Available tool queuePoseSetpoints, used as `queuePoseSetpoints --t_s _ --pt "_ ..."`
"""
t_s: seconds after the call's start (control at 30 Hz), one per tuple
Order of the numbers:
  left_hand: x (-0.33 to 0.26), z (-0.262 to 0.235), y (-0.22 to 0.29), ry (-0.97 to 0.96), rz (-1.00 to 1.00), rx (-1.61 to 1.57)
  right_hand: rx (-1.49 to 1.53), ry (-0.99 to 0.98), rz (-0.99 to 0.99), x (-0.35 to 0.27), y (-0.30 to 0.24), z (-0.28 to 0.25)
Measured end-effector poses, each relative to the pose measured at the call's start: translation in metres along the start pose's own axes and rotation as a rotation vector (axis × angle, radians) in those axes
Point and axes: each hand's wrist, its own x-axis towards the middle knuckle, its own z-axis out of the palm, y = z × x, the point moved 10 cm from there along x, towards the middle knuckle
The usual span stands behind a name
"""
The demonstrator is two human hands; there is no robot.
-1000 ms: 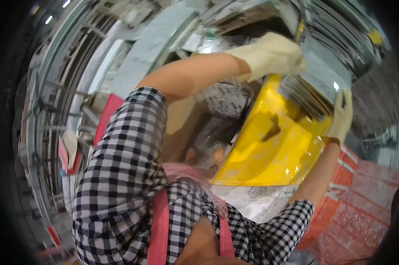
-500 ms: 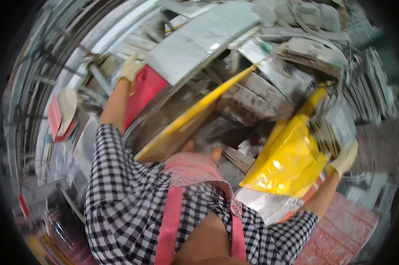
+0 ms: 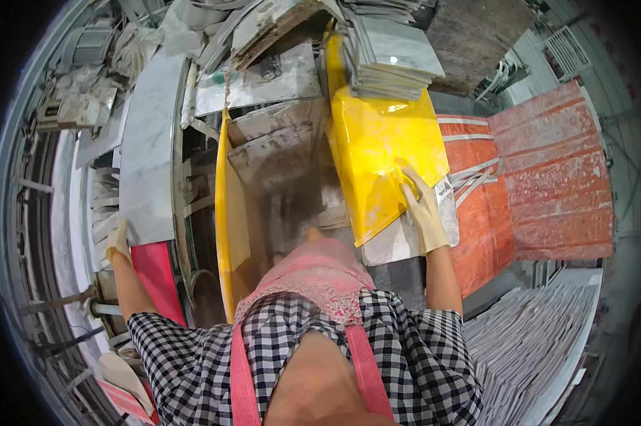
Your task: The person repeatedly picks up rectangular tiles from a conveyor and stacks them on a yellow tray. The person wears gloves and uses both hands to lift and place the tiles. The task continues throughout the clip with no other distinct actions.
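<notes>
My right hand (image 3: 424, 213), in a pale glove, lies on the glossy yellow covering (image 3: 384, 149) with its fingers spread. Beyond it a stack of grey, flat tile-like pieces (image 3: 391, 60) rests on the same covering. At the left my gloved left hand (image 3: 119, 243) is against the outer edge of a long grey-white marbled slab (image 3: 150, 142), beside a red-pink panel (image 3: 157, 277). Its fingers show only in part, so I cannot tell their grip. Between my arms stands an upright yellow-edged panel (image 3: 225, 220).
Orange-red sheeting (image 3: 548, 177) covers a surface on the right. Below it stand many thin grey sheets (image 3: 533, 341), packed close together. A dusty motor-like machine (image 3: 90, 46) is at the far left, and a brown board (image 3: 477, 35) lies at the far right.
My view has swung toward the right. My right hand has come from beside the tile stack onto the yellow covering, fingers spread. My left hand stays by the marbled slab's edge.
</notes>
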Motion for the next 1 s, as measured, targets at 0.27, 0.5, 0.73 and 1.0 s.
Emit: queuePoseSetpoints --t_s 0.27,0.5,0.73,1.0 --pt "-0.080 -0.056 0.163 -0.332 0.128 0.264 0.423 0.141 0.164 -0.024 0.018 -0.017" --pt "-0.155 -0.035 0.243 -0.025 0.458 0.475 0.259 0.066 0.267 -0.008 0.040 0.006" --pt "-0.208 -0.071 0.302 -0.055 0.422 -0.094 0.283 0.200 0.141 0.030 0.026 -0.048" --pt "-0.256 0.155 0.499 -0.320 0.322 -0.670 0.476 0.360 -0.135 0.166 0.013 -0.114"
